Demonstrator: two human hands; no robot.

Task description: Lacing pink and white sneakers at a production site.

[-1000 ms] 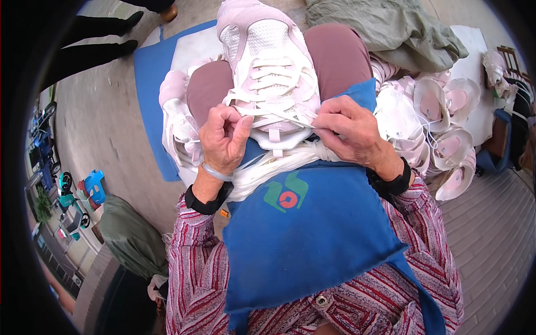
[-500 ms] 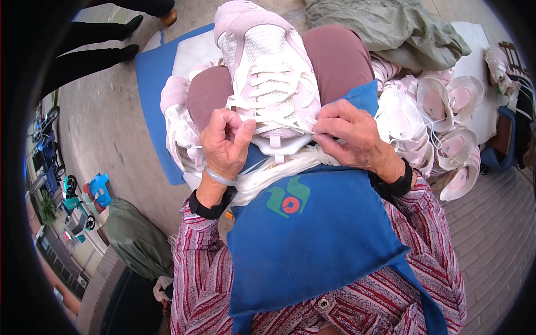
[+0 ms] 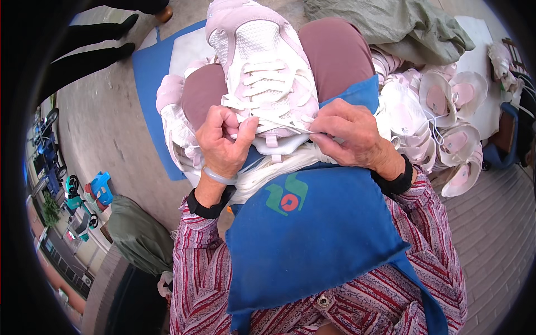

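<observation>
A white and pale pink sneaker (image 3: pixel 259 42) lies on my lap between my knees, its toe pointing away and its tongue toward me. White shoelace (image 3: pixel 267 85) zigzags through its eyelets. At the opening's left side, my left hand (image 3: pixel 225 139) pinches the lace between thumb and curled fingers. My right hand (image 3: pixel 353 134) grips the other stretch of lace at the right side. The two stretches cross over the tongue. Below the shoe, a bundle of loose white laces (image 3: pixel 259 183) rests across the top of my blue apron (image 3: pixel 318 234).
Another pink-white sneaker (image 3: pixel 177 123) lies by my left knee. To the right are several stacked shoe uppers (image 3: pixel 413 120), with a grey-green cloth (image 3: pixel 393 28) behind. A blue sheet (image 3: pixel 149 95) lies on the ground. Another person's dark-clothed legs (image 3: pixel 92 42) show at the upper left.
The sneaker and surroundings appear shifted slightly to the left and up in the picture. Both hands keep nearly the same grip on the lace.
</observation>
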